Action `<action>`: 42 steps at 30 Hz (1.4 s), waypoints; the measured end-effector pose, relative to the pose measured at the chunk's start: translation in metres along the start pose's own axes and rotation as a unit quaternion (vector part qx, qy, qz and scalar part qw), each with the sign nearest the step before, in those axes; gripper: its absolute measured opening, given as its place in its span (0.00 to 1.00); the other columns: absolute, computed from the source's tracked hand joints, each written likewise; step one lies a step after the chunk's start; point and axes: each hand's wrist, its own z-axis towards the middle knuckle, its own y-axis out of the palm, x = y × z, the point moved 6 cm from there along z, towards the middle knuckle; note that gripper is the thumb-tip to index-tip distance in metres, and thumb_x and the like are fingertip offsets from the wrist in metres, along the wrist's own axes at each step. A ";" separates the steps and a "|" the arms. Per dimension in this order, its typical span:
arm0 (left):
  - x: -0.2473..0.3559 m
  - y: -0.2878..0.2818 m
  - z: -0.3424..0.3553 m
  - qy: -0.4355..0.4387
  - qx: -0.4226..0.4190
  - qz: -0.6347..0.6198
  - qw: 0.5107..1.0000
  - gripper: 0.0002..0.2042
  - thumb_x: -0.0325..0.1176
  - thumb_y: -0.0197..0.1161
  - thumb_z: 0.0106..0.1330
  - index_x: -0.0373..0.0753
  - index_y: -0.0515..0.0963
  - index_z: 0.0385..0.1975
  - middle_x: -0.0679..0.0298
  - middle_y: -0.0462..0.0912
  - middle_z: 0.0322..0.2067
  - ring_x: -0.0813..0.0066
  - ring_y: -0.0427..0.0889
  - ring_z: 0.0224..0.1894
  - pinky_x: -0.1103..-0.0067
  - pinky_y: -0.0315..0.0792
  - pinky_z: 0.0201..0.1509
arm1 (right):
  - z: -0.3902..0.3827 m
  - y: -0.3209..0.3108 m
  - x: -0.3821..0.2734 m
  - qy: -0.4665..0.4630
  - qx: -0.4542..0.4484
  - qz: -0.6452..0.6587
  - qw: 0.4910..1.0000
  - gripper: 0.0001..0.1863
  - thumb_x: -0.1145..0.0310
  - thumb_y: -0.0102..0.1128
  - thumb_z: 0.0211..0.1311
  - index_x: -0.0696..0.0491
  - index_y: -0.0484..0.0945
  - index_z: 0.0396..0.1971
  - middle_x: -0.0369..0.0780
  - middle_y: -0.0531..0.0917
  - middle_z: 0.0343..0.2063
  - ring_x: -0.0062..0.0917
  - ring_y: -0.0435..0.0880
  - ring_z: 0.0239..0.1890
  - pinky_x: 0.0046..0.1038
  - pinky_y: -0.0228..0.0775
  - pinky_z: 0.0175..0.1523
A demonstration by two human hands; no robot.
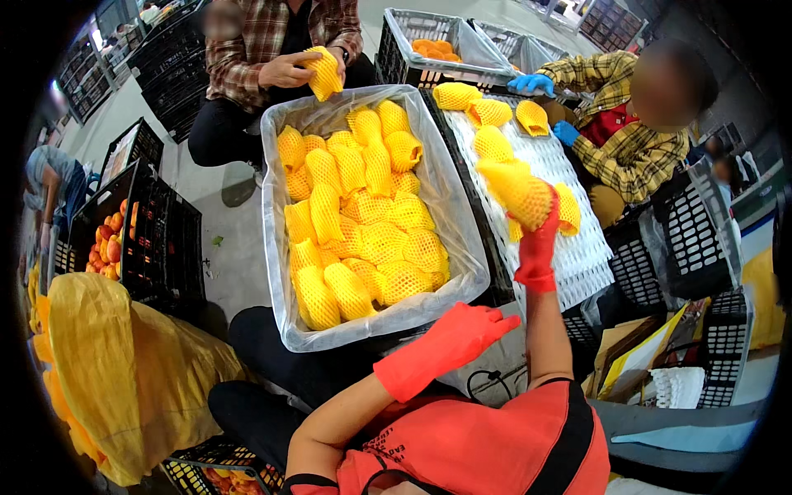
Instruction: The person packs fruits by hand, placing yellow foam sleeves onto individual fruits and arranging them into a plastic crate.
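Observation:
My right hand point(538, 247), in a red glove, grips a yellow foam-netted piece point(516, 188) above white padded sheets point(577, 272) on the right, where more netted pieces point(569, 210) lie. My red-gloved left hand point(466, 330) is near the lower right corner of a plastic-lined crate point(274, 256), its fingers apart and loosely bent, with nothing visible in them. The crate holds several yellow netted pieces point(351, 289). What is inside the netting is hidden.
A person in plaid point(231, 58) holds a netted piece across the crate; another, blue-gloved point(627, 157), sits beside the sheets. Black fruit crates point(165, 231) and a yellow sack point(140, 371) are left. Lined crates point(388, 54) stand behind; stacked baskets point(693, 239) are right.

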 end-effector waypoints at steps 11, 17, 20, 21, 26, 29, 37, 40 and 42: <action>-0.046 -0.088 -0.110 -0.157 0.241 0.023 0.958 0.13 0.29 0.57 0.64 0.43 0.77 0.49 0.56 0.79 0.27 0.53 0.79 0.30 0.64 0.73 0.32 | 0.115 -0.097 0.042 -0.163 -0.051 -0.685 0.709 0.15 0.70 0.60 0.60 0.56 0.75 0.47 0.45 0.80 0.45 0.32 0.78 0.48 0.31 0.68 0.53; -0.084 -0.131 -0.169 -0.336 0.483 0.052 0.807 0.18 0.25 0.58 0.67 0.40 0.74 0.57 0.57 0.83 0.42 0.67 0.83 0.45 0.76 0.76 0.46 | -0.026 0.135 0.032 -0.095 -0.358 -0.379 0.848 0.25 0.71 0.58 0.61 0.58 0.70 0.59 0.47 0.76 0.55 0.39 0.73 0.59 0.35 0.63 0.63; -0.088 -0.129 -0.181 -0.309 0.555 -0.005 0.772 0.18 0.25 0.56 0.68 0.38 0.73 0.58 0.58 0.80 0.49 0.70 0.80 0.51 0.76 0.74 0.52 | -0.142 0.234 0.044 -0.155 -0.601 -0.246 0.744 0.31 0.66 0.62 0.60 0.54 0.65 0.63 0.44 0.73 0.59 0.36 0.71 0.61 0.36 0.64 0.63; -0.083 -0.129 -0.178 -0.286 0.562 -0.076 0.772 0.18 0.24 0.56 0.68 0.36 0.72 0.58 0.59 0.78 0.52 0.72 0.78 0.52 0.76 0.73 0.55 | -0.164 0.246 0.055 -0.199 -0.662 -0.235 0.684 0.33 0.64 0.64 0.59 0.53 0.64 0.64 0.43 0.72 0.60 0.36 0.70 0.62 0.36 0.64 0.64; -0.078 -0.122 -0.179 -0.289 0.528 0.013 0.798 0.16 0.26 0.57 0.66 0.37 0.75 0.54 0.59 0.81 0.50 0.66 0.79 0.52 0.74 0.72 0.56 | -0.176 0.243 0.105 0.165 -0.628 -0.064 0.758 0.35 0.60 0.68 0.55 0.53 0.65 0.62 0.43 0.73 0.58 0.36 0.71 0.61 0.35 0.64 0.64; -0.071 -0.127 -0.175 -0.259 0.522 0.035 0.812 0.16 0.26 0.58 0.65 0.38 0.76 0.53 0.58 0.81 0.49 0.60 0.80 0.51 0.72 0.73 0.55 | -0.161 0.235 0.122 0.019 -0.610 -0.205 0.765 0.40 0.53 0.73 0.48 0.53 0.67 0.59 0.45 0.74 0.56 0.36 0.72 0.60 0.34 0.66 0.62; -0.077 -0.118 -0.178 -0.285 0.469 0.049 0.835 0.15 0.31 0.58 0.66 0.41 0.77 0.52 0.58 0.82 0.47 0.58 0.81 0.48 0.70 0.74 0.50 | -0.162 0.223 0.086 -0.213 -0.758 -0.329 0.521 0.47 0.56 0.77 0.38 0.55 0.65 0.62 0.50 0.70 0.61 0.44 0.69 0.63 0.37 0.61 0.66; -0.085 -0.113 -0.174 -0.278 0.466 0.070 0.837 0.14 0.31 0.57 0.66 0.43 0.77 0.52 0.58 0.82 0.47 0.57 0.81 0.48 0.69 0.74 0.50 | -0.159 0.229 0.087 -0.201 -0.761 -0.321 0.526 0.45 0.55 0.76 0.39 0.55 0.67 0.60 0.50 0.75 0.56 0.45 0.73 0.58 0.38 0.66 0.62; -0.089 -0.109 -0.179 -0.279 0.469 0.081 0.834 0.14 0.31 0.57 0.66 0.43 0.77 0.52 0.58 0.82 0.47 0.57 0.80 0.48 0.69 0.74 0.50 | -0.159 0.234 0.080 -0.100 -0.762 -0.390 0.508 0.45 0.55 0.76 0.39 0.56 0.68 0.59 0.50 0.78 0.52 0.45 0.76 0.55 0.37 0.69 0.59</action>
